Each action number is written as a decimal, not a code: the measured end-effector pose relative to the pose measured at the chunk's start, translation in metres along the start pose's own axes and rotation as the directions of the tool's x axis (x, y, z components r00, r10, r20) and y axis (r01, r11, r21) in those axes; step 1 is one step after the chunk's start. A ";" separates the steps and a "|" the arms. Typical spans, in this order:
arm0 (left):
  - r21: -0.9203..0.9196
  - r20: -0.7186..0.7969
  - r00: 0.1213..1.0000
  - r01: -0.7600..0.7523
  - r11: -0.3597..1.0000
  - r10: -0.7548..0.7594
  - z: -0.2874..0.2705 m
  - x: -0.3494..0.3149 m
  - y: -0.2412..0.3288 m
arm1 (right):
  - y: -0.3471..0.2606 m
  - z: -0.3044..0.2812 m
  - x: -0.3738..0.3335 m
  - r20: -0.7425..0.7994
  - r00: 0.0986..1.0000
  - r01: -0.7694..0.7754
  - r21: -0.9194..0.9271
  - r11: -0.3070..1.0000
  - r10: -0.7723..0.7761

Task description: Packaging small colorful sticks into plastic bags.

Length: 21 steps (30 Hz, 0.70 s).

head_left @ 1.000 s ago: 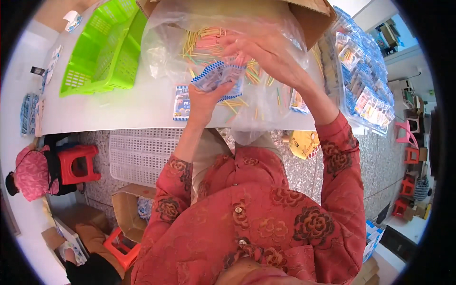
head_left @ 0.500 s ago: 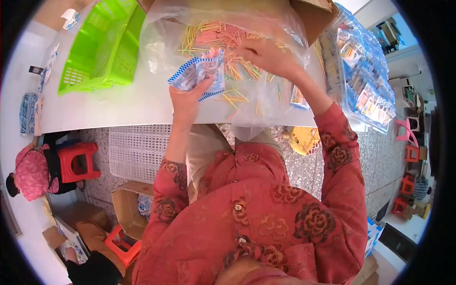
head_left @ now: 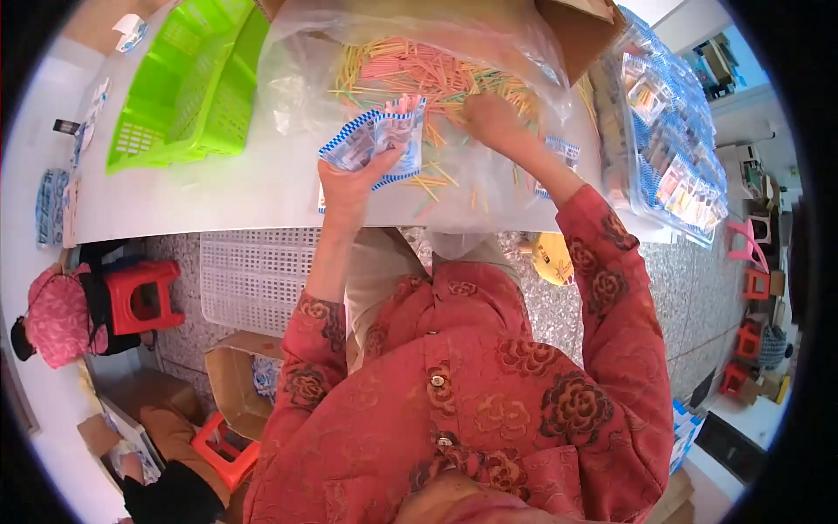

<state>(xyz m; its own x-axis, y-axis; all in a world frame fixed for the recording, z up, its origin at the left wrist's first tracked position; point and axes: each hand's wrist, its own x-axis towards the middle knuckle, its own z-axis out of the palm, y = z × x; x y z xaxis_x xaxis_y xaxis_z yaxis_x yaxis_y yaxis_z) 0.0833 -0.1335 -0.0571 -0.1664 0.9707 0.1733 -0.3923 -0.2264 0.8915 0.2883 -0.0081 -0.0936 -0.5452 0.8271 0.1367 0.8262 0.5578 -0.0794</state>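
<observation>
My left hand (head_left: 352, 179) is closed around the lower part of a small clear packet (head_left: 397, 140) with blue-and-white checked edges. Pink stick ends poke out of its top. Above and beyond it lies a loose heap of thin pink, yellow and green sticks (head_left: 410, 65) on a clear plastic sheet or bag (head_left: 292, 96). At the heap's near right side, my right hand (head_left: 493, 120) is curled among the sticks. Its fingertips are mostly hidden, so I cannot make out what they hold. Another checked packet (head_left: 559, 155) lies on the table beside my right wrist.
A green basket (head_left: 231, 105) stands at left on the white table (head_left: 253, 196). At right, a clear tub (head_left: 620, 166) holds many filled packets (head_left: 685, 131). A cardboard box (head_left: 580, 35) stands at the back. Below the table edge is a white perforated crate (head_left: 253, 279). Other people sit at left.
My right hand has come down toward me and curled at the heap's near side; before, it was blurred above the sticks. The left hand with the packet has shifted slightly right.
</observation>
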 end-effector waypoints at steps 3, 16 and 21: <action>0.023 0.002 1.000 0.011 1.000 -0.011 0.004 -0.001 0.003 | 0.012 -0.013 -0.002 -0.012 1.000 -0.021 0.103 0.994 0.022; 0.052 0.028 0.998 0.063 0.997 -0.064 0.008 -0.002 -0.005 | -0.014 -0.105 -0.009 0.060 0.996 -0.079 0.912 0.404 0.061; 0.072 0.024 0.997 0.077 0.994 -0.079 0.010 -0.003 -0.005 | -0.009 -0.102 -0.006 0.069 0.996 -0.089 0.872 0.482 0.061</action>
<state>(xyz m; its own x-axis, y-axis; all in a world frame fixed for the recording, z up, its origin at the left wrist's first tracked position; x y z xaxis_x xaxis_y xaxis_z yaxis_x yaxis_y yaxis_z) 0.0953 -0.1345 -0.0578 -0.1134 0.9872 0.1123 -0.3380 -0.1446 0.9300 0.2986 -0.0256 0.0069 -0.5023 0.8624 0.0636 0.3231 0.2554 -0.9112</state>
